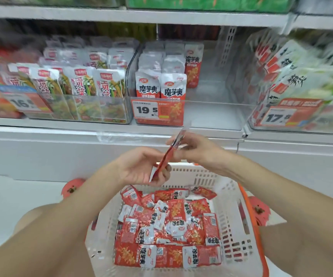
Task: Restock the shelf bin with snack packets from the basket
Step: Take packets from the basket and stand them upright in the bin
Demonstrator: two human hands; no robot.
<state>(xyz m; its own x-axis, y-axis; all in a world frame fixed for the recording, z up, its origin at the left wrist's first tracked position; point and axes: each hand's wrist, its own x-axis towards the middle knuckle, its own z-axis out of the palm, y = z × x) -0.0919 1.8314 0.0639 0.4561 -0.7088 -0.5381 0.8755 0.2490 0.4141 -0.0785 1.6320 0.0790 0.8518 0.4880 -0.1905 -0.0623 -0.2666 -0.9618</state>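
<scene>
Left hand [141,168]: grips lower end of a red snack packet [166,156]
Right hand [197,150]: pinches its upper end
Packet position: above basket [231,226], below shelf bin [211,114]

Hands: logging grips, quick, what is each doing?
Left hand: fingers curled round the lower end of a red snack packet.
Right hand: fingers pinch the same packet's upper end.

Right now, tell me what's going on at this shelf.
A person is restocking. Both hands hold a small stack of red snack packets above the white basket: the left hand grips the lower end, the right hand pinches the upper end. The basket holds many more loose packets. The clear shelf bin with the 19.5 price tag has packets only on its left side.
</scene>
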